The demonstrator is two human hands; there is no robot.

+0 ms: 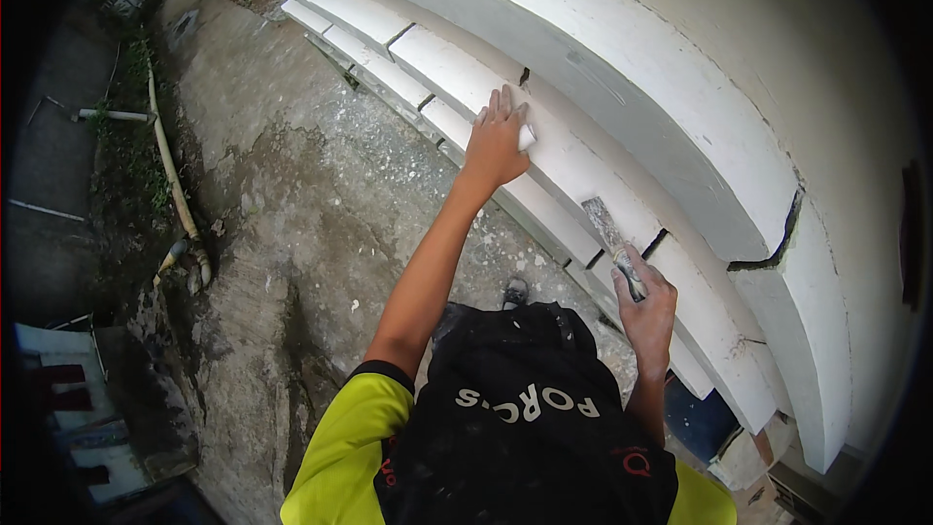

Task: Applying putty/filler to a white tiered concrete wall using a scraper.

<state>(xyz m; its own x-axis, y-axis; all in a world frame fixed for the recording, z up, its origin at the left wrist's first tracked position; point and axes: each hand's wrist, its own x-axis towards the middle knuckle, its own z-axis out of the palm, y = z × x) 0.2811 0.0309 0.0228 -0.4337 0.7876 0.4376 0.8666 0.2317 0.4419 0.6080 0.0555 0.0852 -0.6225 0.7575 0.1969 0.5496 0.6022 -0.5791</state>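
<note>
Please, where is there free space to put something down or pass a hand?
Widest is the concrete ground between the pale pipe and the white blocks, though specked white. A smaller patch lies on the blocks between the left hand and the scraper. It is crowded where the right hand grips the scraper.

Up and left of the scraper [614, 245], the left hand [498, 148] hides most of a small white object [527, 137], its kind unclear. Right fingers cover part of the scraper's handle. Below the scraper, the black-and-yellow shirt [525, 457], cut off by the bottom edge, conceals most of a shoe [515, 291].
</note>
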